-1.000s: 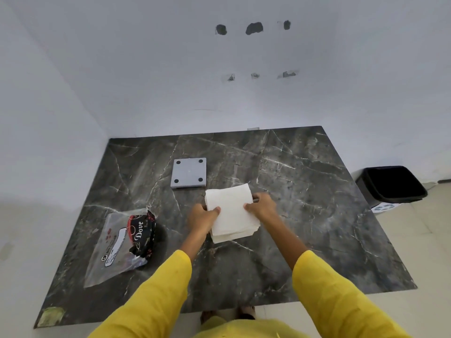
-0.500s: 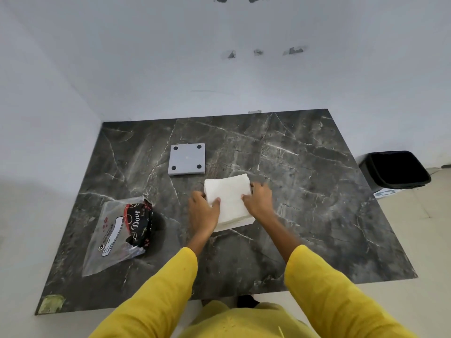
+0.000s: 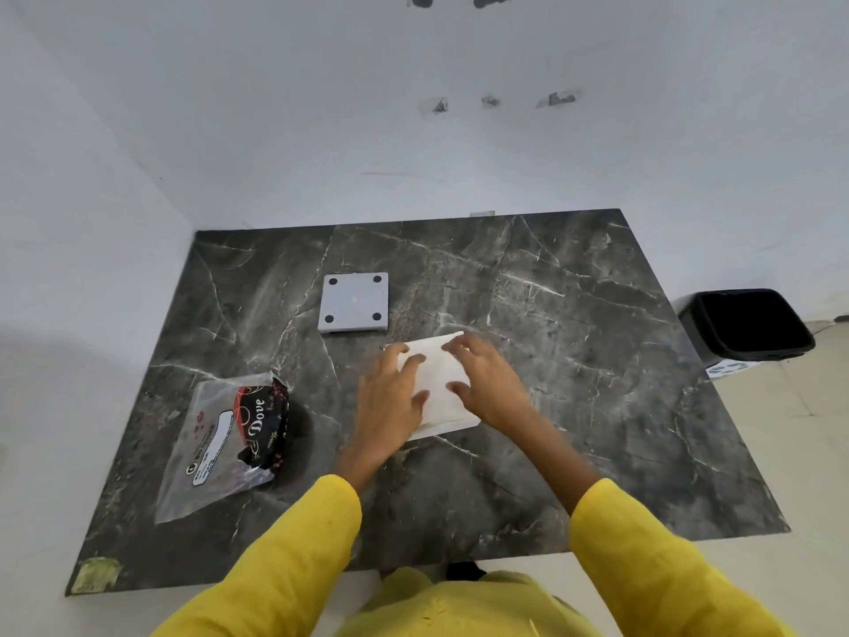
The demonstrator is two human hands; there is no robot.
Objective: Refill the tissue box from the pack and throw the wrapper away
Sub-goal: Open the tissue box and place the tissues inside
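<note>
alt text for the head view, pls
Both hands, left hand and right hand, press flat on a white tissue stack on a dark marble table. An empty wrapper lies left, a grey square panel behind, a black bin right.

Soft, even daylight; faint shadows; wide-angle bending at the edges.

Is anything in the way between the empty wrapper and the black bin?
Yes. The wrapper lies at the table's left side, the bin stands on the floor off the right edge. Between them are both hands pressing on the tissue stack. Carrying it over them avoids that.
</note>
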